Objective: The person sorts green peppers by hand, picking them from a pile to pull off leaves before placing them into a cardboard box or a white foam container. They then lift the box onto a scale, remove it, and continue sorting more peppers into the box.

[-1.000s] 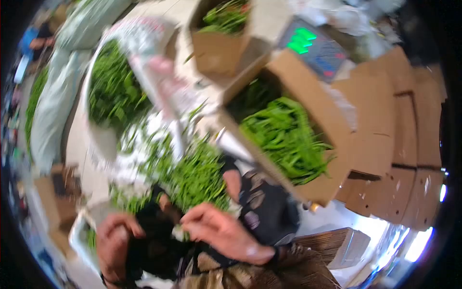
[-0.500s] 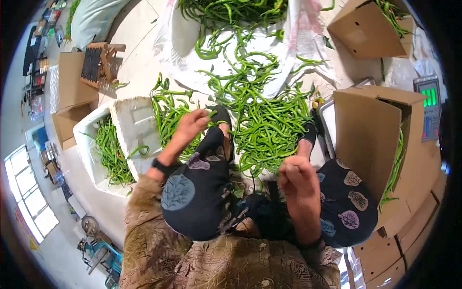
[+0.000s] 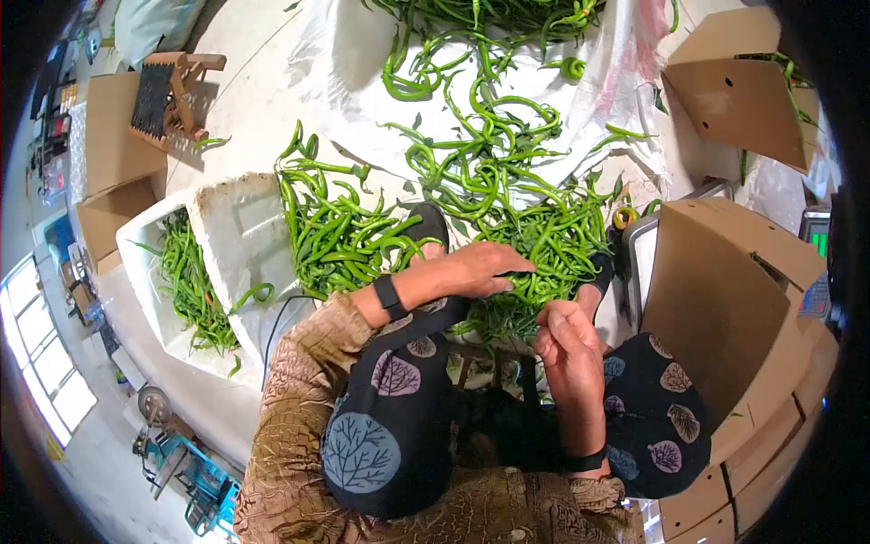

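Observation:
My left hand, with a dark band at the wrist, reaches over the near part of a heap of long green peppers; its fingers are apart and nothing shows in them. Just right of it, my right hand is raised with its fingers curled together at the heap's near edge; what they hold, if anything, is hidden. Another pile of green peppers lies to the left, by my shoe. Beyond the heap, more peppers spill over a white sack.
A white foam box with green peppers stands at left. Near it are a small wooden stool and a cardboard box. Cardboard boxes stand at right, beside a scale with a green display.
My left hand has moved right, from above the left pile to the heap between my feet. My right hand stays raised near the heap. The head view has shifted slightly.

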`<state>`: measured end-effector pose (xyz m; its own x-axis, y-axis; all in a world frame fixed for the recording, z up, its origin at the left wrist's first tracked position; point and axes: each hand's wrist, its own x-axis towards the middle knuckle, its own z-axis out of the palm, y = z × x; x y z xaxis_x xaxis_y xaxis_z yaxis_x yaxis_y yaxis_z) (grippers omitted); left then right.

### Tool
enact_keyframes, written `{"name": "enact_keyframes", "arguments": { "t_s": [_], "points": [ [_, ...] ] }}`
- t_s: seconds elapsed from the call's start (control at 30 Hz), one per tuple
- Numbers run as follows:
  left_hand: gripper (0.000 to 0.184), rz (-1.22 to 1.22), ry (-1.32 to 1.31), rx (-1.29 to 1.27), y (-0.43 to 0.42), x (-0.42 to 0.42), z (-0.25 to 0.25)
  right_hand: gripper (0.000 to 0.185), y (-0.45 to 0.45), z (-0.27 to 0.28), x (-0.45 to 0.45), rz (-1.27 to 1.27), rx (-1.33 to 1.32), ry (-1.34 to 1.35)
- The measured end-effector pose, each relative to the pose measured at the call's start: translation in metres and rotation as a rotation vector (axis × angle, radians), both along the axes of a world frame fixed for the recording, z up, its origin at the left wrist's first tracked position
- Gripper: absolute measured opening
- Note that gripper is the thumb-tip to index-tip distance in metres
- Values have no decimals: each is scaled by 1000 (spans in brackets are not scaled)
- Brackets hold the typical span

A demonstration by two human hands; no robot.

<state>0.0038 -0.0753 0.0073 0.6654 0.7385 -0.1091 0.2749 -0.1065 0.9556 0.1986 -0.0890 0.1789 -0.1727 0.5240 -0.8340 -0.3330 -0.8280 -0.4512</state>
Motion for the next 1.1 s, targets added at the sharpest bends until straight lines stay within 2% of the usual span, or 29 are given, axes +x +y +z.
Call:
{"name": "enact_keyframes", "arguments": {
  "t_s": [0.03,0.07,0.1,0.13,0.17,0.2,0.23,0.27,0.3,0.37,0.43,0.5,0.6,0.63,0.7,0.73,0.77,0.83,0.9,0.93,1.03,1.1],
  "points": [
    [53,-27,-5,-67,9,-10,18,15,1,-1,0,-3,-3,-3],
    [45,119,20,-328,23,-25,36,15,1,-2,0,-2,-22,-19],
    [41,387,70,-264,28,-36,38,15,2,-3,1,0,-41,-35],
    [40,595,221,61,32,-51,22,15,2,-5,1,-4,-44,-39],
    [40,769,341,148,35,-68,-1,15,3,-7,1,-7,-37,-46],
    [41,889,535,321,40,-82,-19,15,3,-9,2,-8,-28,-52],
    [42,936,627,378,41,-92,-32,15,4,-10,2,-10,-31,-58],
    [39,923,731,373,41,-101,-46,14,5,-10,2,-1,-44,-75],
    [39,922,725,367,42,-107,-52,14,6,-9,3,8,-58,-92],
    [38,872,765,162,42,-115,-60,14,6,-10,5,4,-50,-93],
    [30,952,712,245,43,-115,-53,14,7,-12,6,-5,-34,-83],
    [24,914,378,-140,34,-107,-33,16,7,-14,8,-16,-15,-129],
    [23,399,190,-290,43,-80,19,20,5,-14,7,36,-2,-125],
    [23,321,177,-301,54,-76,35,20,5,-14,6,36,3,-125],
    [26,388,345,-202,80,-71,32,23,6,-14,6,31,5,-105],
    [24,547,366,-51,91,-64,26,23,6,-14,7,28,9,-108],
    [24,546,363,-48,102,-54,18,23,6,-15,8,29,22,-108],
    [19,673,383,330,123,-33,-3,22,6,-17,9,27,34,-111],
    [18,530,528,461,134,-16,-25,22,6,-17,8,21,15,-102],
    [15,465,599,627,141,-8,-41,22,7,-18,7,21,16,-104],
    [14,394,674,720,146,7,-66,21,6,-15,8,52,-12,-100],
    [12,395,632,709,146,9,-70,20,7,-16,8,32,-19,-114]
  ]
}}
